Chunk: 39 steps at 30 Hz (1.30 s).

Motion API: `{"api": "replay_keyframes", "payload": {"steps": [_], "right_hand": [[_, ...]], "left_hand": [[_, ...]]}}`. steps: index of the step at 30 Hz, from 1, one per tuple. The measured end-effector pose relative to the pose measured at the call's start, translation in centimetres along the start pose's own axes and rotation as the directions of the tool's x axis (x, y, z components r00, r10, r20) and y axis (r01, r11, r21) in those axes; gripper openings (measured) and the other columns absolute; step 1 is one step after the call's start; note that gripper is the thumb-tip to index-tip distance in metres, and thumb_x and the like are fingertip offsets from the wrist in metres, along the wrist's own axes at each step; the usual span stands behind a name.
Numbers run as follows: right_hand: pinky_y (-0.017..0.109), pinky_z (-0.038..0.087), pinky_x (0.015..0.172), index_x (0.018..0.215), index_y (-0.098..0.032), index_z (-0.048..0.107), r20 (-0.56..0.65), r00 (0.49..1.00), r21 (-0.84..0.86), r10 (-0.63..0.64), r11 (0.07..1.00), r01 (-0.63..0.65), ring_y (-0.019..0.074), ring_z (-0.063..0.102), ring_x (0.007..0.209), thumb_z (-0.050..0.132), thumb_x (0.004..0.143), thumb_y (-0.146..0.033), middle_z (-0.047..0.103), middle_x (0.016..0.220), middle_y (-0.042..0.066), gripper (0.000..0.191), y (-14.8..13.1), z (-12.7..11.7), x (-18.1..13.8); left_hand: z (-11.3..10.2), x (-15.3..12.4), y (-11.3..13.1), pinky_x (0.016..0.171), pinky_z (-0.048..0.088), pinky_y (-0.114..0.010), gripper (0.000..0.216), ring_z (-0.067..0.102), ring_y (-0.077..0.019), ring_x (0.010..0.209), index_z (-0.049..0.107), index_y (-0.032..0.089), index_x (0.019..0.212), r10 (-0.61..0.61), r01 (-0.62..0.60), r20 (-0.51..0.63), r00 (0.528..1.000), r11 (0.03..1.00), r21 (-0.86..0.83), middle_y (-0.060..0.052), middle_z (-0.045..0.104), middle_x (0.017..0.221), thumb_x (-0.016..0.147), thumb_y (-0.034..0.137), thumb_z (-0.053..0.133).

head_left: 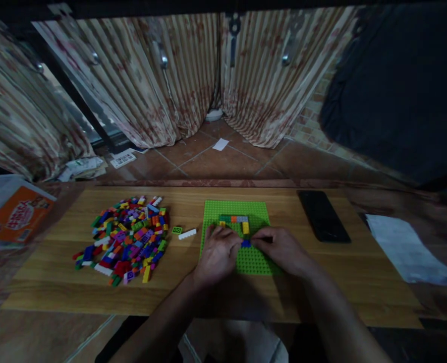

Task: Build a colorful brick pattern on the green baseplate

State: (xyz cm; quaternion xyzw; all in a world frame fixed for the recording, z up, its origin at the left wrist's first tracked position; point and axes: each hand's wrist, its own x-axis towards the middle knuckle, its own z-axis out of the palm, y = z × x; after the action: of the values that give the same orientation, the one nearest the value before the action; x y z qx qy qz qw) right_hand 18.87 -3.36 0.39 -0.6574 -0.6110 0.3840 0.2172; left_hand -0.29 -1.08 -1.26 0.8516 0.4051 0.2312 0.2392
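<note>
A blue brick point(246, 243) is seen on or just above the green baseplate point(259, 264), midway between the left and right edges of the tabletop point(322, 292). It is flanked by both hands: the left hand point(219, 252) is at its left end, the right hand point(280, 245) at its right, and neither is clearly nearer. Its long axis seems to be set left to right, across that of the yellow brick point(245, 228) on its far-edge side. The left fingers are curled together and the right thumb and forefinger drawn close, but whether the brick is pinched by either cannot be told. Its ends are covered by fingertips; its seating on the studs and any contact with the yellow brick cannot be made out.
</note>
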Motion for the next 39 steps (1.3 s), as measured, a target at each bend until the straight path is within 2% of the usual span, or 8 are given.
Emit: {"api": "replay_keyframes", "payload": {"steps": [4,9,14,22,27,31,34,39], "right_hand": [[0.03,0.046,0.068,0.082,-0.02,0.075,-0.13,0.991,0.029,0.039,0.999,-0.036,0.0192,0.066,0.073,0.055,0.083,-0.038,0.075,0.078,0.003,0.027,0.3,-0.7,0.1],[0.034,0.049,0.07,0.087,-0.019,0.075,-0.394,0.916,0.016,0.076,0.997,-0.076,0.0237,0.069,0.079,0.055,0.083,-0.044,0.076,0.085,0.006,0.032,0.5,-0.6,0.6],[0.035,0.052,0.068,0.087,-0.022,0.075,-0.475,0.88,-0.024,0.014,0.999,-0.029,0.0258,0.071,0.079,0.057,0.082,-0.053,0.077,0.088,0.007,0.036,0.1,0.6,0.8],[0.035,0.056,0.073,0.087,-0.026,0.074,-0.411,0.882,-0.128,-0.232,0.972,0.196,0.0248,0.072,0.08,0.053,0.083,-0.06,0.076,0.092,0.005,0.04,-2.7,4.6,0.8],[0.034,0.057,0.072,0.084,-0.028,0.074,-0.342,0.877,-0.174,-0.338,0.94,0.295,0.0241,0.073,0.082,0.052,0.083,-0.058,0.077,0.091,0.003,0.037,-3.7,6.9,1.1],[0.033,0.058,0.069,0.083,-0.031,0.073,-0.303,0.883,-0.192,-0.358,0.931,0.311,0.0232,0.073,0.077,0.051,0.083,-0.059,0.077,0.086,0.001,0.036,-3.6,7.2,1.3],[0.031,0.058,0.066,0.082,-0.031,0.073,-0.297,0.877,-0.193,-0.378,0.923,0.333,0.0224,0.073,0.074,0.05,0.083,-0.058,0.076,0.084,0.001,0.035,-3.5,7.3,1.4],[0.03,0.058,0.064,0.08,-0.03,0.074,-0.301,0.851,-0.226,-0.429,0.9,0.374,0.0224,0.072,0.075,0.046,0.085,-0.055,0.077,0.087,0.004,0.038,-4.0,7.9,1.5]], "left_hand": [[-1.4,-0.1,-0.3,0.098,0.041,-0.043,0.024,0.061,-0.0194,0.098,0.07,0.023,0.099,-0.012,0.003,-0.081,0.997,0.994,-0.105,-0.003,0.072,0.1,0.093,0.015,0.048],[-3.8,0.2,-1.3,0.093,0.046,-0.038,0.021,0.062,-0.0193,0.097,0.069,0.022,0.097,-0.125,0.088,-0.245,0.961,0.983,-0.16,-0.004,0.072,0.099,0.093,0.018,0.05],[-4.5,0.1,-1.8,0.094,0.047,-0.037,0.02,0.064,-0.0196,0.096,0.07,0.021,0.094,-0.192,0.149,-0.3,0.934,0.976,-0.161,-0.004,0.072,0.095,0.092,0.017,0.051],[-4.8,0.2,-2.0,0.094,0.047,-0.037,0.021,0.065,-0.0188,0.094,0.069,0.02,0.099,-0.188,0.156,-0.342,0.921,0.98,-0.12,-0.005,0.073,0.097,0.092,0.017,0.049],[-8.1,-0.4,-4.2,0.094,0.047,-0.037,0.019,0.065,-0.0194,0.094,0.07,0.02,0.097,-0.224,0.204,-0.423,0.878,0.975,-0.094,-0.006,0.073,0.096,0.09,0.019,0.052],[-13.5,-3.3,-8.0,0.081,0.051,-0.029,0.018,0.066,-0.0173,0.083,0.073,0.018,0.089,-0.47,0.457,-0.414,0.78,0.879,-0.136,-0.005,0.074,0.088,0.084,0.015,0.055],[-17.2,-6.6,-10.6,0.072,0.049,-0.027,0.021,0.065,-0.0174,0.076,0.075,0.018,0.088,-0.656,0.696,-0.384,0.65,0.717,-0.044,-0.003,0.072,0.076,0.076,0.013,0.058],[-18.6,-9.0,-12.0,0.069,0.048,-0.026,0.027,0.064,-0.0166,0.073,0.076,0.019,0.09,-0.704,0.751,-0.325,0.631,0.66,0.027,-0.001,0.072,0.077,0.071,0.012,0.059]]}}
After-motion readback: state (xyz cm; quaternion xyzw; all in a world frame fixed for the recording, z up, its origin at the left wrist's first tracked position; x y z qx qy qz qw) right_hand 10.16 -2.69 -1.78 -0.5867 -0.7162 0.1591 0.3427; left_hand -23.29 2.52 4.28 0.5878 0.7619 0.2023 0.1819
